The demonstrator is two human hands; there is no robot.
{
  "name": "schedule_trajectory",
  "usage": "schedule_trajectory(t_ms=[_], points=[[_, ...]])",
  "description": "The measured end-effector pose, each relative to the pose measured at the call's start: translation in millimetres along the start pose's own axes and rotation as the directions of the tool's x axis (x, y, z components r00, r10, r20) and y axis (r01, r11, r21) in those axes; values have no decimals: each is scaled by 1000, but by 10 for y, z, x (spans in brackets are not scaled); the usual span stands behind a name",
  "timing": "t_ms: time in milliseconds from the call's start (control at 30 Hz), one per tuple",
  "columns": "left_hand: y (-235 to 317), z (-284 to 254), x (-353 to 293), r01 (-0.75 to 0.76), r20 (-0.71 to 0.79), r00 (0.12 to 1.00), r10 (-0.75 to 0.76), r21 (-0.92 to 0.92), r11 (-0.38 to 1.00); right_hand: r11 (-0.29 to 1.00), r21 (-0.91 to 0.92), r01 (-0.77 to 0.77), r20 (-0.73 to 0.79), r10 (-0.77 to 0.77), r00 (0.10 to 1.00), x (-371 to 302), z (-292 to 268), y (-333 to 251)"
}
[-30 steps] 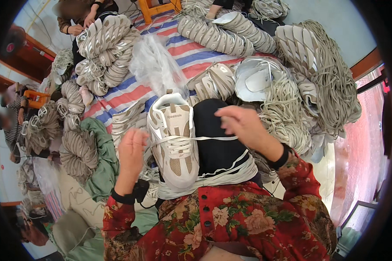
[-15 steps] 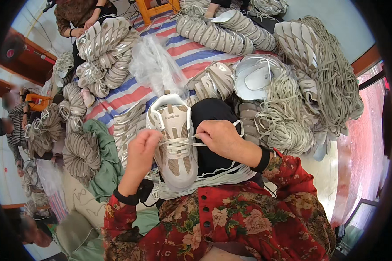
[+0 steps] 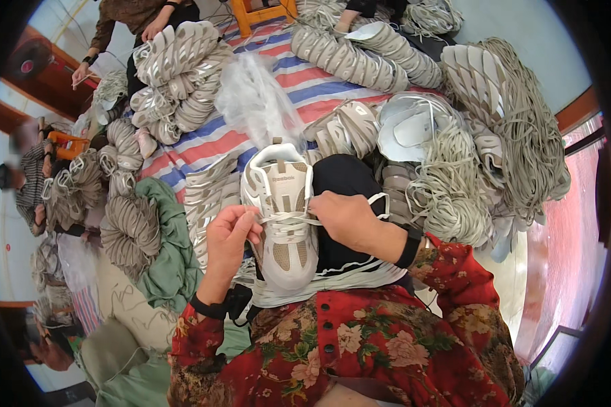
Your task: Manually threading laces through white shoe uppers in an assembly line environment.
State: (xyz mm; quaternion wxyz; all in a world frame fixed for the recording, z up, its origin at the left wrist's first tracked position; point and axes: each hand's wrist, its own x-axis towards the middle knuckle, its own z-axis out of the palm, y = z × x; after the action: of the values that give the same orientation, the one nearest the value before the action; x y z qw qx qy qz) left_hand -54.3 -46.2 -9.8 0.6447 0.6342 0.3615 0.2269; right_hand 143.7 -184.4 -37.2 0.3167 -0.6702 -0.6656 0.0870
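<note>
A bare right hand (image 3: 343, 218) grips a flat off-white lace (image 3: 285, 218) across a beige-and-white sneaker (image 3: 290, 254), a bare left hand (image 3: 229, 234) at its opposite edge.

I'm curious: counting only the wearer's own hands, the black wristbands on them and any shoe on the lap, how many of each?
Left hand and right hand: 2
Black wristbands: 2
Shoe on the lap: 1
Total: 5

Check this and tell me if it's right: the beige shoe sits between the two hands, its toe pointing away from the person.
Not quite: in the head view, the beige shoe has its toe pointing toward the person. It does sit between the left hand and the right hand.
</note>
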Motion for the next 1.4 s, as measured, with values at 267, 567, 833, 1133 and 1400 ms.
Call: schedule_trajectory(t_ms=[267, 567, 833, 1133, 1400], points=[[38, -49, 27, -244, 148, 965, 218, 198, 949, 969, 171, -176, 136, 154, 979, 108, -151, 4], [249, 31, 147, -290, 351, 928, 126, 465, 837, 962, 196, -190, 174, 156, 972, 129, -156, 55], [285, 27, 196, -300, 354, 925, 136, 464, 834, 948, 229, -220, 208, 173, 963, 163, -201, 52], [416, 119, 278, -327, 388, 914, 117, 535, 779, 948, 260, -184, 222, 127, 967, 162, -195, 106], [566, 98, 389, -510, 503, 860, 82, 848, 143, 887, -295, 355, -36, -382, 923, 292, -380, 29]])
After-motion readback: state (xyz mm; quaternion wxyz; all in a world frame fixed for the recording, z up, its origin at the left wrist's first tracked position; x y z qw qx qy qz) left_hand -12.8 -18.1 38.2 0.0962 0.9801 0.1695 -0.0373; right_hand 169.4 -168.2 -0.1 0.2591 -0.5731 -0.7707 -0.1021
